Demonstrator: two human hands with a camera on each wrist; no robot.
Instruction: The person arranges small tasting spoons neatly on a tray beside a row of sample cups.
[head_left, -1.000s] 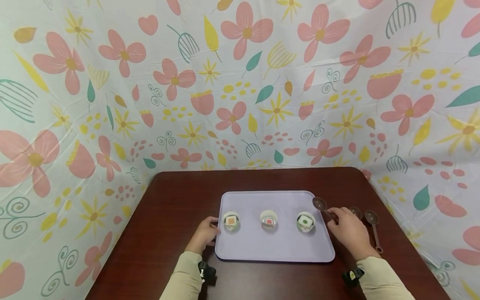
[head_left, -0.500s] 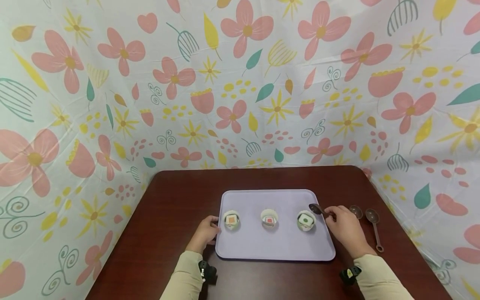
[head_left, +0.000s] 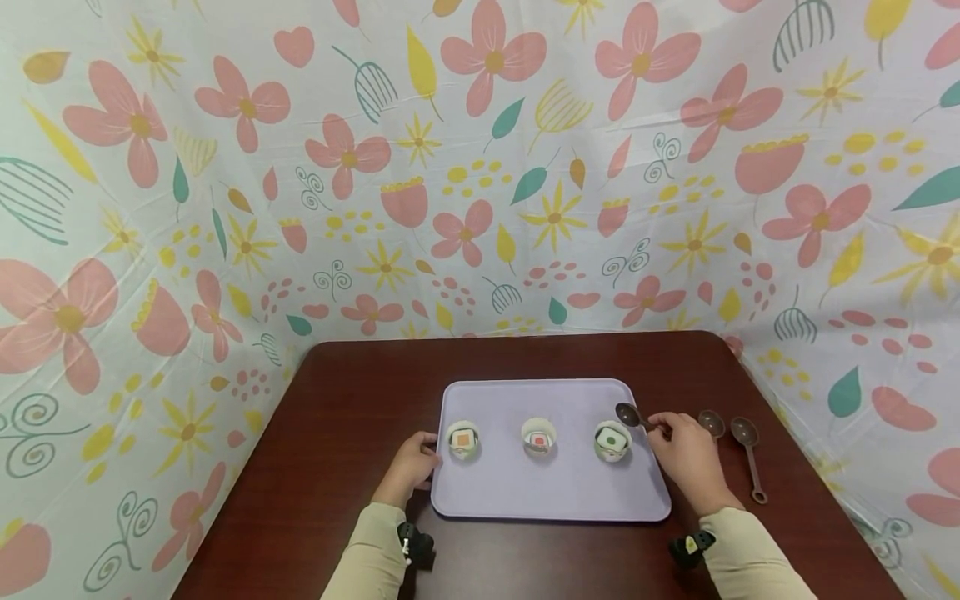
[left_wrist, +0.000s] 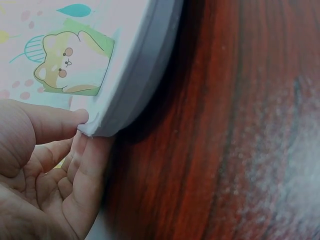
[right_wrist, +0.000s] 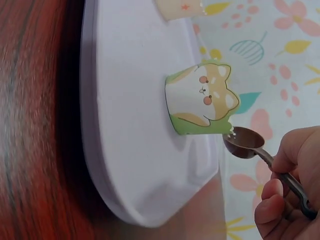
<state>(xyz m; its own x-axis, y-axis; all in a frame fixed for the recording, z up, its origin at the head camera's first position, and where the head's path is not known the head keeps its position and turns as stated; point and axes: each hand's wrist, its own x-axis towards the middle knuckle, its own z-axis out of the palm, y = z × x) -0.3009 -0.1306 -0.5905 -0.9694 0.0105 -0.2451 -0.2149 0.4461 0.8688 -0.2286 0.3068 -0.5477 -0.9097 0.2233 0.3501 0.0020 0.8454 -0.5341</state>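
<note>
There are three brown spoons (head_left: 628,415) (head_left: 711,423) (head_left: 746,433), three small cups (head_left: 466,456) (head_left: 540,452) (head_left: 614,457) and three white-edged squares (head_left: 463,439) (head_left: 538,442) (head_left: 611,441), one showing in each cup; also one pale purple tray (head_left: 525,492), one dark red-brown counter (head_left: 337,392) and two black wrist-worn devices (head_left: 417,546) (head_left: 688,548).

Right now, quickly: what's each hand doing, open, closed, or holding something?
Left hand: pinching the edge of the lilac tray.
Right hand: holding a brown spoon by its handle.

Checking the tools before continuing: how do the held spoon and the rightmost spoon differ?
The held spoon is gripped by the right hand; the rightmost spoon lies on the table. The held spoon's bowl points left; the rightmost spoon's points forward. Both are brown.
</note>
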